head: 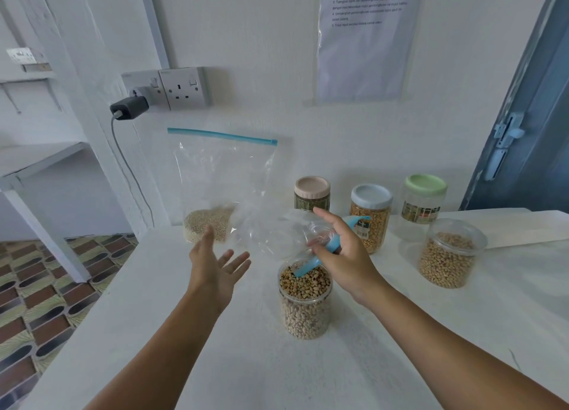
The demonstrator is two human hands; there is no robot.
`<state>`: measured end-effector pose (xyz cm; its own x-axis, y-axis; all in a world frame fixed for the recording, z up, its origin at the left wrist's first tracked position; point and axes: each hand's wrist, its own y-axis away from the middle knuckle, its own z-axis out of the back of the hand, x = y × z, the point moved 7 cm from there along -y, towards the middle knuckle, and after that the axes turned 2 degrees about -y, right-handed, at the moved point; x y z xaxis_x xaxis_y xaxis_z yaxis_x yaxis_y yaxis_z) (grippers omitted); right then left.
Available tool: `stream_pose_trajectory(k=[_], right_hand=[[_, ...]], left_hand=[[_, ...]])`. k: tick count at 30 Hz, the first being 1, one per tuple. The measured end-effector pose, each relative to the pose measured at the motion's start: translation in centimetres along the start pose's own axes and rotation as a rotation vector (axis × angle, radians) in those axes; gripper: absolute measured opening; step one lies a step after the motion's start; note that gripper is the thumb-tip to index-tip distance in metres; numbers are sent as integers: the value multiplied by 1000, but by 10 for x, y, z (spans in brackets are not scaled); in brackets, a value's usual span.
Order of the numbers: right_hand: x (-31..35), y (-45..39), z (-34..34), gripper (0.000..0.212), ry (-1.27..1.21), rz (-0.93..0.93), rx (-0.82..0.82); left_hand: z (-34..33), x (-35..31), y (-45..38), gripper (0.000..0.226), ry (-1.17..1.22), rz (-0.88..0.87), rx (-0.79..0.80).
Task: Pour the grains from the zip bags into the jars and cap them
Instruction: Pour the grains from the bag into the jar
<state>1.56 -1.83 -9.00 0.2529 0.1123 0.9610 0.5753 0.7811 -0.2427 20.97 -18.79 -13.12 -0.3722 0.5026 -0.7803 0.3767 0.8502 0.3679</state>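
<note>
Holding an emptied zip bag (289, 234) over the full, uncapped jar (304, 298) in my right hand (341, 255); left hand (215, 265) spread wide; the bag at eleven o'clock (221, 188) remains unpoured.

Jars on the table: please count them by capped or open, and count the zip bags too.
Capped jars: 3 (pink lid, blue lid, green lid)
Open jars: 2 (black-eyed beans, pale beans)
Zip bags: 2 (leaning on the wall, crumpled one held in the right hand)
Total: 7
</note>
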Motion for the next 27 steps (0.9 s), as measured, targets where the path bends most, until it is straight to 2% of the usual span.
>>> stream_pose_trajectory(k=[3,6,7,10,14,17,24,27], right_hand=[[-1,2,-2,68,-1,-4,33],[-1,5,-2,70,-14,-5,43],[-2,5,-2,70,-6,-5,46],[-4,5,2,69,38,-11,46],[-11,7,4,69,63,-5,43],[-16,6,3,68,92,1,66],[-16,1,-1,68,163,28,73],[-16,1,0,69,158,38,62]], left_hand=[[4,4,-18,88,240,232,-21],[6,3,-32,84,407,306,-102],[5,1,-37,75,436,304,-98],[7,-9,-45,31,276,222,-62],[11,-35,-48,3,73,72,-21],[13,-59,-48,3,68,-29,-14],[-10,-127,-22,5,47,-296,163],[-24,-139,-6,7,80,-300,292]])
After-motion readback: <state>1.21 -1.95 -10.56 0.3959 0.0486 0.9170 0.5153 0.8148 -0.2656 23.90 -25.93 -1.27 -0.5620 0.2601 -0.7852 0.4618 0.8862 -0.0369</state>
